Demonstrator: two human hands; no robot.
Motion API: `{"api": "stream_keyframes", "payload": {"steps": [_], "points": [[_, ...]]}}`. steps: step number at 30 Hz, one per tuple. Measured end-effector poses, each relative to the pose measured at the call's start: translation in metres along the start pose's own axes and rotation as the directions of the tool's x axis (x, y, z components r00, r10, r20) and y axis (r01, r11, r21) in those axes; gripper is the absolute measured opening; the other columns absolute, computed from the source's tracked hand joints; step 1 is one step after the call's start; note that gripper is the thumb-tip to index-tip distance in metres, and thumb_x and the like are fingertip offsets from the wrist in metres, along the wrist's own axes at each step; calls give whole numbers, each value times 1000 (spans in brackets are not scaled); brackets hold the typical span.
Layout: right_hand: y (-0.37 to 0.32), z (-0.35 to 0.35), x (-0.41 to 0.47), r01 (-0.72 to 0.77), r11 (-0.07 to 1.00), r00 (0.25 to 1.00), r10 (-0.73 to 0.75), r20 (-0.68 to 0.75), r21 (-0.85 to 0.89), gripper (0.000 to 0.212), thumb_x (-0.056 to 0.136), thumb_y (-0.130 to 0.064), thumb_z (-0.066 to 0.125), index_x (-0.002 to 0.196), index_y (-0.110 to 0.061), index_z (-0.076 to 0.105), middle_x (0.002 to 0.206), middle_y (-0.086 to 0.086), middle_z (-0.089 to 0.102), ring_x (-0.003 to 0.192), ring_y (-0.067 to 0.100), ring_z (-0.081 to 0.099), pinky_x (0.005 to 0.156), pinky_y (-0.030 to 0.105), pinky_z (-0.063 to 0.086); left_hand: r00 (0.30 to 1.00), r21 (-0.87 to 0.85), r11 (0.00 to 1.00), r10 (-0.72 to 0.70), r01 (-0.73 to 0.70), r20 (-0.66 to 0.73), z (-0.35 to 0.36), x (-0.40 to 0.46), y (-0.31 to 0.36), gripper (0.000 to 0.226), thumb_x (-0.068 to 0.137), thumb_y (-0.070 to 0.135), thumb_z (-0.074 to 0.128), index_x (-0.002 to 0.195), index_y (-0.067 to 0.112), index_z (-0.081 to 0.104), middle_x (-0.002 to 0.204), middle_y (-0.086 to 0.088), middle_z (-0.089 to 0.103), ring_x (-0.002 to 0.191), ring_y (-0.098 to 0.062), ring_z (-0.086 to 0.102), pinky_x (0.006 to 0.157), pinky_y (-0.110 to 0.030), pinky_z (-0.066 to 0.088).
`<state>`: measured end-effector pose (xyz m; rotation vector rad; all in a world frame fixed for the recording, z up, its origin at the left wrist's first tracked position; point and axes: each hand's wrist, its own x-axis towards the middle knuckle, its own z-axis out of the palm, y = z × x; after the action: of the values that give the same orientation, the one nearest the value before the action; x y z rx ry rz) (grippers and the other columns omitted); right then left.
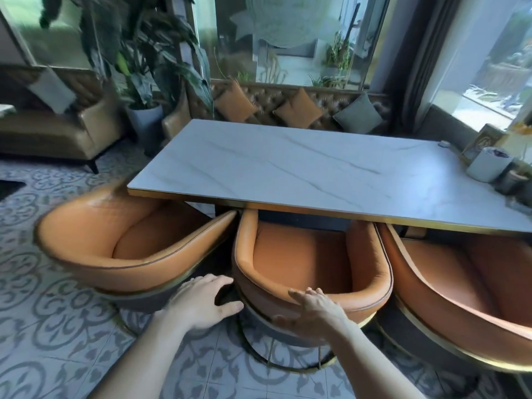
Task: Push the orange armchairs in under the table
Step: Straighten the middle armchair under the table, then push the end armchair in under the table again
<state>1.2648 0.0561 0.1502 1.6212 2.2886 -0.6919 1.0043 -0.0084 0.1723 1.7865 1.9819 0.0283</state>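
Two bare forearms reach forward from the bottom edge. Right hand (312, 308) lies spread on the rounded back of the middle chair (312, 254), palm flat, apparently to shove rather than grip. Left hand (203, 302) hovers open, grasping nothing, at the gap beside the left chair (121, 240). That chair sits angled, only partly under the table (302, 171). Middle chair and right chair (466, 280) have their fronts tucked under the table edge.
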Motion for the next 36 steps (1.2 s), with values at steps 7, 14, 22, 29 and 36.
{"api": "stream_keyframes", "payload": {"steps": [7,14,22,29,36], "points": [[-148,-12,21,45,999,998,-46,-35,-29,84,72,-85,49,143,-40,38,137,0,49,131,26,42,106,50,41,991,-99,993,-80,69,-110,-75,-39,-145,81,79,78,52,147,37,36,152,11,39,136,-12,38,106,-33,35],[-300,-14,58,175,984,982,-177,-64,-39,86,82,-79,52,153,-37,30,154,-3,39,141,19,36,107,38,38,976,-261,960,-150,106,-157,-114,-65,-295,93,66,90,48,144,39,38,145,13,43,132,-11,40,107,-37,37],[-432,14,132,229,973,973,-229,-13,-21,90,77,-85,49,152,-39,30,158,0,36,143,20,33,112,39,35,946,-390,911,-234,133,-225,-127,-63,-429,80,79,72,58,148,42,28,152,17,31,137,-9,32,107,-35,36],[-538,51,239,249,968,968,-250,23,35,112,59,-98,24,154,-38,26,161,4,31,147,18,28,115,34,29,916,-381,905,-303,190,-263,-149,-22,-546,80,83,65,61,150,42,24,155,17,27,138,-8,31,109,-31,32],[-641,74,328,200,978,976,-204,72,53,82,85,-77,48,153,-35,30,152,-1,41,139,19,39,109,34,37,923,-319,906,-345,280,-171,-185,23,-663,84,80,66,65,149,44,22,153,22,28,135,-4,33,107,-27,34]]}}
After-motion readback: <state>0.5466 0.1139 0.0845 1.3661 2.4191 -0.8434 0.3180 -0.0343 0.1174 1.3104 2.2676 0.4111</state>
